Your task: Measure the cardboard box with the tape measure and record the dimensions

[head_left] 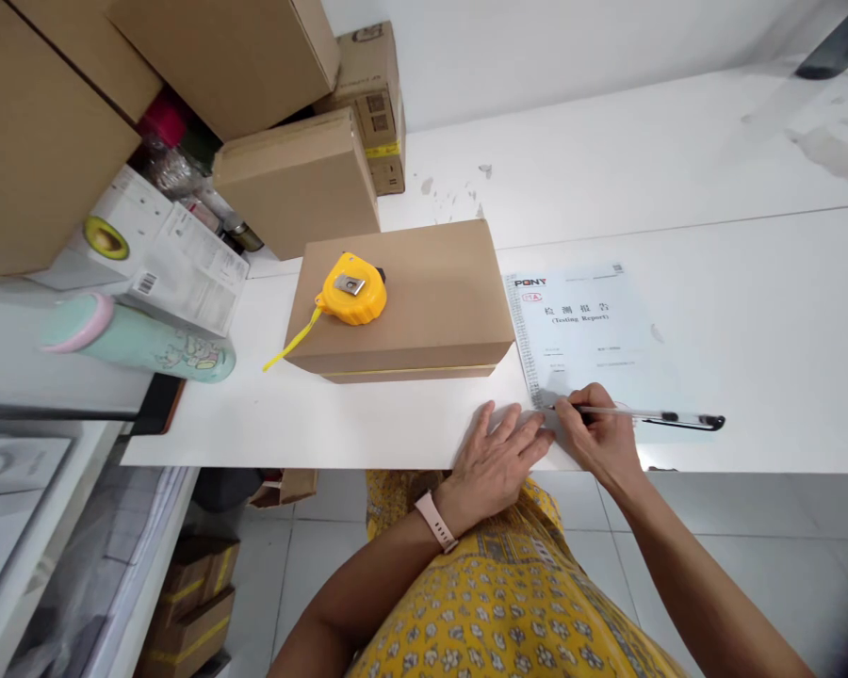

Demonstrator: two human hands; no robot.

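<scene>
My right hand grips a clear-barrelled pen, its tip at the lower left corner of a pale blue sheet headed "Testing Report". Small dark marks run down that sheet's left edge. With fingers spread, my left hand lies flat on the white table near its front edge, fingertips close to the sheet's corner. Left of the sheet sits a closed cardboard box. On top of it rests a yellow tape measure with a yellow strap hanging over the box's edge.
Several cardboard boxes are stacked at the back left. A mint-green bottle and a white carton with an avocado picture stand at the left. Below the table's left end are a shelf and more boxes.
</scene>
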